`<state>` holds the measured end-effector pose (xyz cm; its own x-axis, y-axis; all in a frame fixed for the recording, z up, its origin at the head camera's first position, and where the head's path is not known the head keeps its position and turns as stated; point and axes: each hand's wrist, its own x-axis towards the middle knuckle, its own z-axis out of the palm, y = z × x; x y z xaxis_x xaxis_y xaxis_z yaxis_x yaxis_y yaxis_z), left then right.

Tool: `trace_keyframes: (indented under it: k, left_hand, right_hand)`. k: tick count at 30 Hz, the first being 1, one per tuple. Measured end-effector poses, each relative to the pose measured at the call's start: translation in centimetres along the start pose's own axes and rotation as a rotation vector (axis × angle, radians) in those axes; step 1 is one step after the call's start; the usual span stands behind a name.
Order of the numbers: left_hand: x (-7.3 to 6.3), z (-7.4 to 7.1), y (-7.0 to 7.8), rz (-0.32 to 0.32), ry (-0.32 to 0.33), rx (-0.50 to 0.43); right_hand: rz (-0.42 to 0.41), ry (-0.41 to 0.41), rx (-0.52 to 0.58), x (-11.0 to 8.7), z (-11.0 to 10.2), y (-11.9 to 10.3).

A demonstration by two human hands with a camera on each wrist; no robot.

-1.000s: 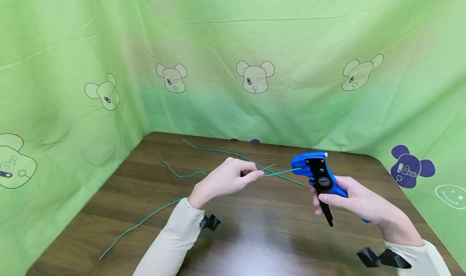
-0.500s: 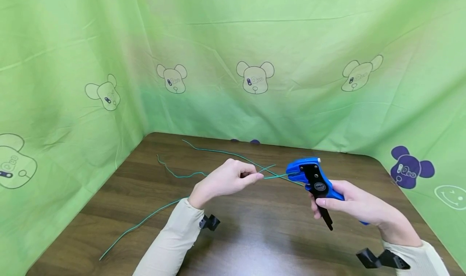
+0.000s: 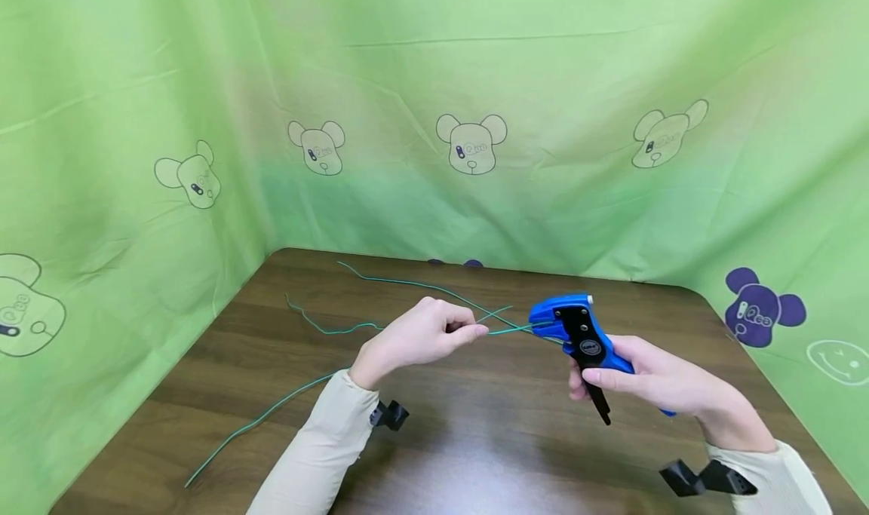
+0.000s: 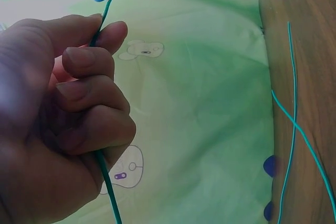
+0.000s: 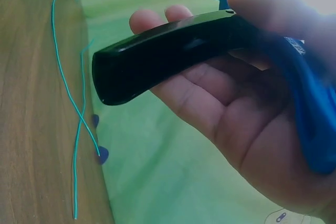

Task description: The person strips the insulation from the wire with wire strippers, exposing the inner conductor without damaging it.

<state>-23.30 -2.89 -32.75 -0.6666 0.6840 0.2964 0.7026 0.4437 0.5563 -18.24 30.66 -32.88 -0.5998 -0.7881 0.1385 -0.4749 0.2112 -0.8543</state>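
One green wire (image 4: 109, 186) meets a blue tool (image 3: 577, 334) above the table (image 3: 224, 364).
Left hand (image 3: 424, 334) pinches the wire, apparently to steady it; right hand (image 3: 665, 375) grips the tool so it faces left.

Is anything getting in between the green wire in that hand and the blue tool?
No, nothing visible is. The left hand pinches the green wire, which reaches the mouth of the blue tool in the right hand. The crossed wires lie lower, on the table.
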Motion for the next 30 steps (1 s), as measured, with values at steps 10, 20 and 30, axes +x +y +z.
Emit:
trace_keyframes:
  k: [10, 20, 30]
  left_hand:
    - [0.0, 0.17, -0.17, 0.007, -0.015, 0.006]
    - [-0.06, 0.33, -0.15, 0.012, -0.016, -0.008]
    - [-0.06, 0.24, -0.11, 0.027, -0.01, -0.01]
  right_hand:
    - [-0.028, -0.027, -0.046, 0.31, -0.08, 0.36]
    - [-0.009, 0.016, 0.009, 0.5, 0.58, 0.73]
    - [0.051, 0.055, 0.012, 0.38, 0.46, 0.85]
